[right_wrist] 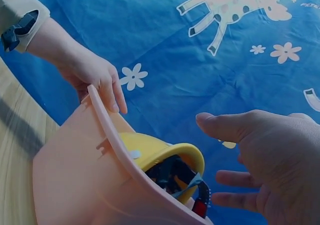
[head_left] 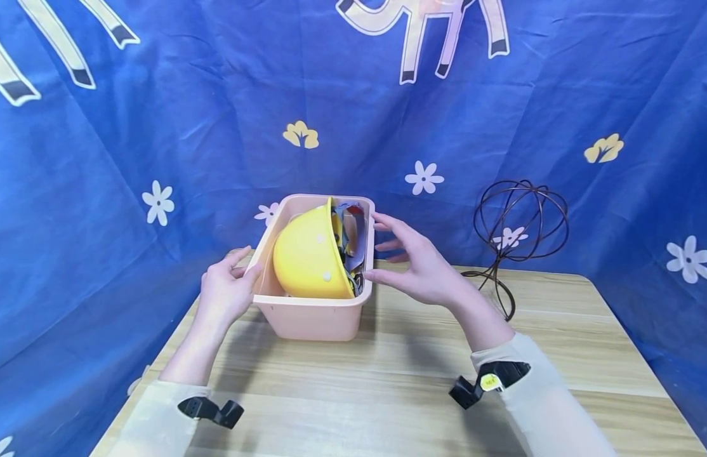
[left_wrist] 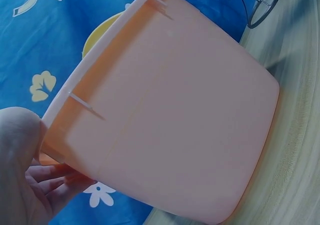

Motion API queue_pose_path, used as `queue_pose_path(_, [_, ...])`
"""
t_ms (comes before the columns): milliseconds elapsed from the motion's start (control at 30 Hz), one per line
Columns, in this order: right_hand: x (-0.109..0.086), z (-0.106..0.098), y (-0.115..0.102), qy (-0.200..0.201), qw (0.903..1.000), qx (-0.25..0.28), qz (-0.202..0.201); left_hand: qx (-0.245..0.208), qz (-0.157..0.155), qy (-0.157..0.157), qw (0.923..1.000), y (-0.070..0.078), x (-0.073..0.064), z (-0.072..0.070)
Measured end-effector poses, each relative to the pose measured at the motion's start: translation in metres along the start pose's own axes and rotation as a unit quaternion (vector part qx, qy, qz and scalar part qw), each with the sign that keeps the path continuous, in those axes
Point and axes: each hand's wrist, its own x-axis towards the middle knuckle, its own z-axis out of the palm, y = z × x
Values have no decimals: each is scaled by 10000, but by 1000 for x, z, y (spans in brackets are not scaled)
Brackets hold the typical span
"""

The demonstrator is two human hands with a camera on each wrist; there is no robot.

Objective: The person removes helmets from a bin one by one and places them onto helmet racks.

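Observation:
A pink plastic bin (head_left: 316, 320) stands on the table, with a yellow hard hat (head_left: 308, 257) tipped on its side inside it. Dark straps (right_wrist: 175, 175) show within the hat's opening in the right wrist view. My left hand (head_left: 224, 289) grips the bin's left rim near the front corner, thumb over the edge and fingers beneath on the outside. Beside the right rim, my right hand (head_left: 419, 260) holds nothing, its fingers spread and thumb apart. In the right wrist view this hand (right_wrist: 275, 160) is separated from the hat by a gap.
A dark wire whisk-like frame (head_left: 521, 222) with a looped base stands at the back right of the wooden table (head_left: 559, 355). Behind, a blue printed cloth (head_left: 353, 146) hangs close to the table's back edge. Small items (head_left: 353, 231) lie beside the hat.

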Motion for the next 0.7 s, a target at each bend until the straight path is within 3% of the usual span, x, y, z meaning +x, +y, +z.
queue_pose_path(433, [31, 16, 11, -304, 9984, 459, 155, 46, 104, 138, 9998, 0, -1, 2])
queue_pose_path(700, [49, 26, 21, -603, 9968, 475, 236, 23, 71, 143, 9999, 0, -1, 3])
